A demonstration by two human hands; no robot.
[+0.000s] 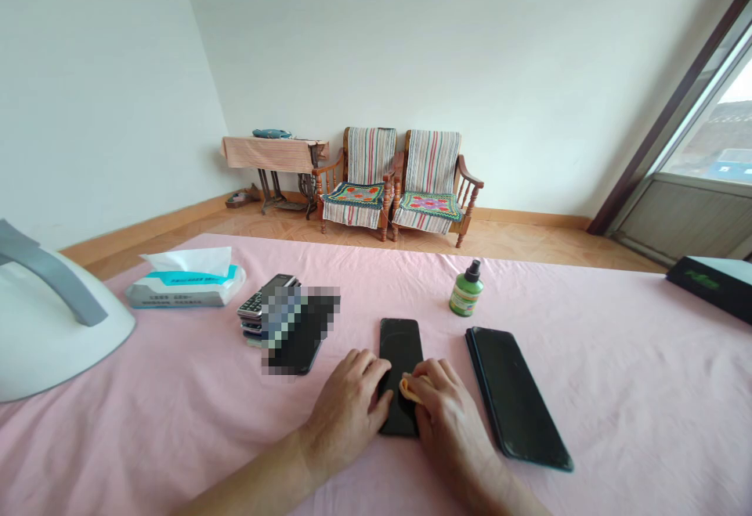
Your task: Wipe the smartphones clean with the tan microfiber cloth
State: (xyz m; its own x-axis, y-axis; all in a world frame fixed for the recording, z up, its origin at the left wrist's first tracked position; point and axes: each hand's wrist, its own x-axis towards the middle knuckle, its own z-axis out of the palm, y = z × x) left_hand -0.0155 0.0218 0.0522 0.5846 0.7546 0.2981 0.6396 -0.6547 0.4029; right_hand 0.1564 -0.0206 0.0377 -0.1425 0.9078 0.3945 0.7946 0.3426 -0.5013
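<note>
A black smartphone (400, 344) lies face up on the pink cloth, directly in front of me. My left hand (348, 395) grips its left edge, with the thumb and fingertips over the screen's side. In my right hand (446, 406) a small folded yellow cloth (410, 389) is pinched, pressed on the screen near the right edge. To the right of that hand lies a stack of dark phones (520, 395). Beyond it stands a green spray bottle (466, 293) with a black cap. On the left sits a pile of older phones (267, 301), partly blurred out by pixelation.
The pink tablecloth (634, 375) covers the surface. A tissue pack (188, 285) and a large white object with a grey handle (52, 320) occupy the left. A black box (708, 285) rests at the far right. Two wooden chairs (358, 195) stand beyond the table.
</note>
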